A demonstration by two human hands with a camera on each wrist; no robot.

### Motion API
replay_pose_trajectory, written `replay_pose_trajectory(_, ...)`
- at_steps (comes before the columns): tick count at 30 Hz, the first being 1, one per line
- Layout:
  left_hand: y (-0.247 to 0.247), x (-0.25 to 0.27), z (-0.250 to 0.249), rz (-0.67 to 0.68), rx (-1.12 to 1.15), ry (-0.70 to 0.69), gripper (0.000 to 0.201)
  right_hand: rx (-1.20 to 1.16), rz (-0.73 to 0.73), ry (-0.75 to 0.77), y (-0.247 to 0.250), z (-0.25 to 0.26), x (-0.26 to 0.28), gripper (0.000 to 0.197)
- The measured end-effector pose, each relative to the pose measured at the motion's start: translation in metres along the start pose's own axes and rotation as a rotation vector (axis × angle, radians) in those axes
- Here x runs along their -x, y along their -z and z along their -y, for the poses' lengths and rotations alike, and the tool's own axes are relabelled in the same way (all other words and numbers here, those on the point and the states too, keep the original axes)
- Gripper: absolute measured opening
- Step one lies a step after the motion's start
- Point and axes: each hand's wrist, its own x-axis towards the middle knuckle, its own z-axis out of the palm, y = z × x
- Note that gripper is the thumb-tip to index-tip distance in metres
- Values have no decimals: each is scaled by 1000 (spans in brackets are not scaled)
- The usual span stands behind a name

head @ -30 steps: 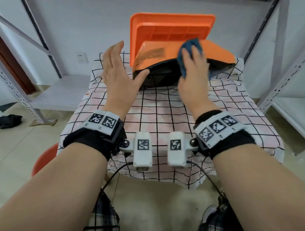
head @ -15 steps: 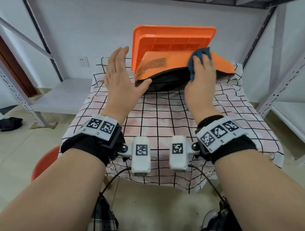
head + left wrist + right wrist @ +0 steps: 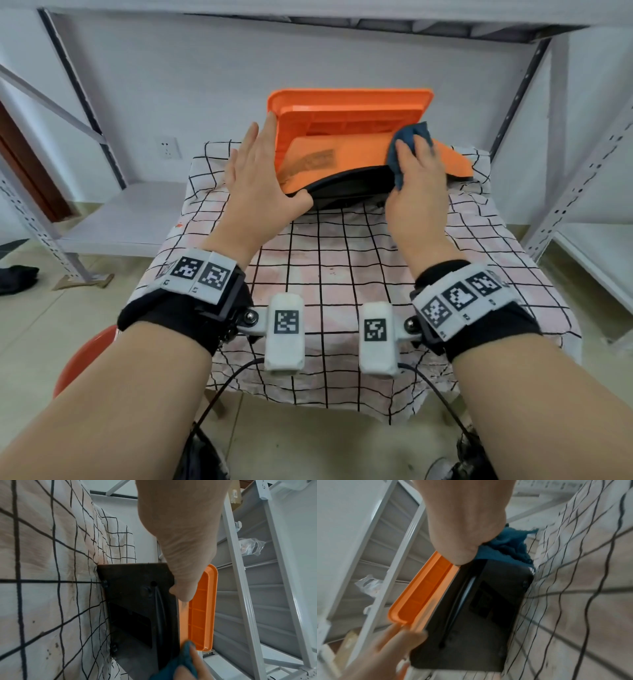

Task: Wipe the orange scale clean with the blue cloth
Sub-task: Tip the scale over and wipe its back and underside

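The orange scale (image 3: 342, 154) stands tipped up at the far side of the table, its black underside (image 3: 137, 601) turned toward me and its orange tray (image 3: 349, 106) upright behind. My left hand (image 3: 260, 178) lies flat against the scale's left edge with straight fingers, and its thumb rests at the black base's front rim. My right hand (image 3: 414, 181) holds the bunched blue cloth (image 3: 407, 137) and presses it on the right part of the orange body. The cloth (image 3: 508, 545) hangs down past the base's corner.
A white checked tablecloth (image 3: 342, 267) covers the small table. Grey metal shelf posts (image 3: 565, 192) stand close on the right, and a low shelf (image 3: 120, 212) on the left. A red stool (image 3: 85, 356) sits at the lower left, with dark fabric (image 3: 17, 277) on the floor.
My right hand has slid the cloth to the right along the orange body. My left hand's fingers have moved up against the tray's left edge.
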Motion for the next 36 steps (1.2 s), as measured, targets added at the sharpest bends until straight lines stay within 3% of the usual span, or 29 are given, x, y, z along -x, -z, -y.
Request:
replay_pose_trajectory(4,-2,1,-1,-31,1,12,101,-59,111,167,-11,29,6,58)
replay_pose_trajectory(8,-2,5,6,-49,26,93,105,12,184,316,-2,21,3,60)
replay_pose_trajectory(12,-1,11,9,-73,54,144,103,-6,42,123,4,1,1,56)
replay_pose_trajectory(15,-3,14,10,-78,44,143,102,-15,46,28,-2,20,8,61)
replay_pose_trajectory(21,-3,11,18,-114,40,225,110,-56,207,280,-11,46,12,63)
replay_pose_trajectory(26,6,14,31,-133,-20,237,111,-20,110,208,-5,14,1,57)
replay_pose_trajectory(31,6,15,32,-144,-62,192,104,-91,81,99,-9,30,3,58)
replay_pose_trajectory(36,1,15,32,-191,-37,184,102,-290,288,318,-13,60,8,57)
